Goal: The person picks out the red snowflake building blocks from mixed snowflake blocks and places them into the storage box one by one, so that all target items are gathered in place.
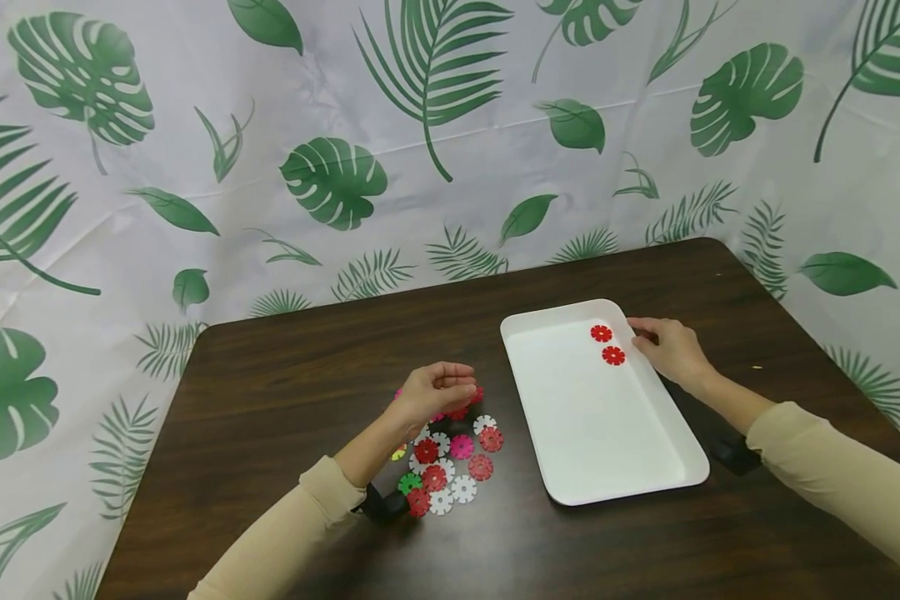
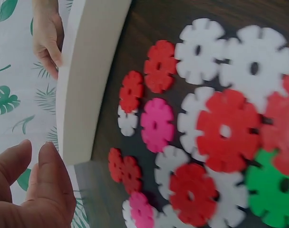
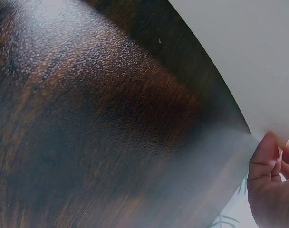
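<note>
My left hand [image 1: 429,396] hovers over the far part of a loose pile of notched plastic discs, its fingers slightly bent. In the left wrist view, thumb and fingertips stand apart with nothing seen between them. The pile holds several red discs [image 2: 192,189] and white discs [image 1: 464,488], some pink ones [image 1: 462,447] and a green one [image 1: 410,483]; part of it is hidden by the hand. To the right, my right hand [image 1: 667,346] pinches the far right edge of a white tray [image 1: 600,425]. Inside lie two red discs [image 1: 613,356], close together near that edge.
Everything rests on a dark wood-grain table [image 1: 285,367] with rounded far corners. Behind it hangs a white curtain [image 1: 255,167] printed with green leaves. A small yellow disc [image 1: 398,452] shows beside the left wrist.
</note>
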`<control>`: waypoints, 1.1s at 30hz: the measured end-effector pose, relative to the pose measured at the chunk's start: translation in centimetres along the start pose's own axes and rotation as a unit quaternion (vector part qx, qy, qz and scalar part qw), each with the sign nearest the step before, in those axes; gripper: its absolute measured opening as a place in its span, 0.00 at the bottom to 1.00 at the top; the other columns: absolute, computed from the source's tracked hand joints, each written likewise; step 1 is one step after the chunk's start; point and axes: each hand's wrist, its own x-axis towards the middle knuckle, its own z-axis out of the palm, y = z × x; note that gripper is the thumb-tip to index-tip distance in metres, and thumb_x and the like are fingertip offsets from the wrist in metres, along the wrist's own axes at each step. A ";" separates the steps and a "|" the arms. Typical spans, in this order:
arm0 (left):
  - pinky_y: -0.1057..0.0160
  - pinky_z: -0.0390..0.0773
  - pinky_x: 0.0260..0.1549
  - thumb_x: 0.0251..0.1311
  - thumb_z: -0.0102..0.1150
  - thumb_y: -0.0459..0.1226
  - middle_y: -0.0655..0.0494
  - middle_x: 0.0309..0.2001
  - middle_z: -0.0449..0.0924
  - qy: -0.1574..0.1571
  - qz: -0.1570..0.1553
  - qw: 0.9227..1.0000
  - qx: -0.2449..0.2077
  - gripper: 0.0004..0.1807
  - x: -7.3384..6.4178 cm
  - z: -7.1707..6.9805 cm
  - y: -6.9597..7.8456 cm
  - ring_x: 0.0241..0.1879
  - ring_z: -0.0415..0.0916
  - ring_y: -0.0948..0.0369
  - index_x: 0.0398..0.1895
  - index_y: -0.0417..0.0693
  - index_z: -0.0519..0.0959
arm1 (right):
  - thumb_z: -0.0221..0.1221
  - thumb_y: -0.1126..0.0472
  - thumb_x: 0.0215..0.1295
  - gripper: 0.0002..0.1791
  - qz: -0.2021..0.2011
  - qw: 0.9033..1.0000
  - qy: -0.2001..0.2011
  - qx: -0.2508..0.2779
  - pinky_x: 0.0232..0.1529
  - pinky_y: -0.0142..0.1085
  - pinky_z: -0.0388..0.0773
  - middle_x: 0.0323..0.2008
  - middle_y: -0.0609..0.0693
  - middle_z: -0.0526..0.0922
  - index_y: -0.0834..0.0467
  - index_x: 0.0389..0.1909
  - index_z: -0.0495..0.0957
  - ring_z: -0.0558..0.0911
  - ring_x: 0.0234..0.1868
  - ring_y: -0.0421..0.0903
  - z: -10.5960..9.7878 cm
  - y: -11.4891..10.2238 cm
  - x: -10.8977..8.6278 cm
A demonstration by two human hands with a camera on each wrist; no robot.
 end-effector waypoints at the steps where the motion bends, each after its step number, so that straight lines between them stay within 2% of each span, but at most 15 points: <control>1: 0.54 0.76 0.50 0.60 0.58 0.29 0.42 0.47 0.79 0.000 -0.002 1.000 0.003 0.20 -0.2 -0.2 -0.1 0.49 0.79 0.49 0.56 0.33 0.71 | 0.55 0.69 0.64 0.22 0.000 1.000 0.000 0.000 0.30 0.41 0.82 0.49 0.74 0.75 0.71 0.58 0.69 0.78 0.32 0.55 0.0 0.0 0.0; 8: 0.53 0.76 0.50 0.60 0.59 0.30 0.42 0.45 0.79 0.008 -0.019 1.000 0.010 0.21 -1.5 -1.7 -1.6 0.46 0.79 0.51 0.55 0.31 0.71 | 0.55 0.69 0.65 0.22 0.000 1.000 0.001 -0.001 0.30 0.40 0.82 0.50 0.74 0.75 0.71 0.58 0.69 0.78 0.32 0.56 0.1 -0.1 0.0; 13: 0.56 0.78 0.49 0.59 0.60 0.32 0.40 0.48 0.78 0.030 -0.031 0.999 0.020 0.22 -2.5 -3.0 -2.6 0.46 0.79 0.52 0.55 0.32 0.71 | 0.55 0.69 0.65 0.22 0.007 1.000 -0.002 -0.002 0.29 0.38 0.82 0.50 0.74 0.75 0.71 0.59 0.69 0.78 0.32 0.55 0.0 -0.1 0.0; 18: 0.59 0.80 0.45 0.58 0.61 0.33 0.41 0.48 0.78 0.046 -0.039 0.998 0.034 0.21 -3.5 -3.8 -3.6 0.42 0.79 0.57 0.54 0.32 0.73 | 0.54 0.68 0.66 0.22 0.009 1.000 -0.007 -0.001 0.32 0.42 0.83 0.53 0.74 0.73 0.70 0.60 0.68 0.79 0.35 0.59 0.1 -0.1 -0.1; 26: 0.64 0.80 0.44 0.56 0.63 0.32 0.38 0.47 0.78 0.040 -0.038 0.997 0.053 0.21 -4.5 -4.5 -5.0 0.39 0.80 0.61 0.51 0.31 0.73 | 0.54 0.67 0.66 0.24 0.015 1.000 -0.012 0.002 0.34 0.45 0.82 0.55 0.73 0.72 0.69 0.62 0.66 0.80 0.37 0.60 0.1 0.1 -0.3; 33: 0.61 0.81 0.42 0.56 0.63 0.30 0.39 0.43 0.80 0.024 -0.006 0.996 0.085 0.20 -5.1 -4.9 -5.8 0.38 0.80 0.59 0.50 0.28 0.73 | 0.54 0.67 0.66 0.23 0.009 1.000 -0.009 -0.005 0.34 0.45 0.83 0.54 0.74 0.72 0.69 0.61 0.67 0.79 0.36 0.59 0.1 0.1 -0.1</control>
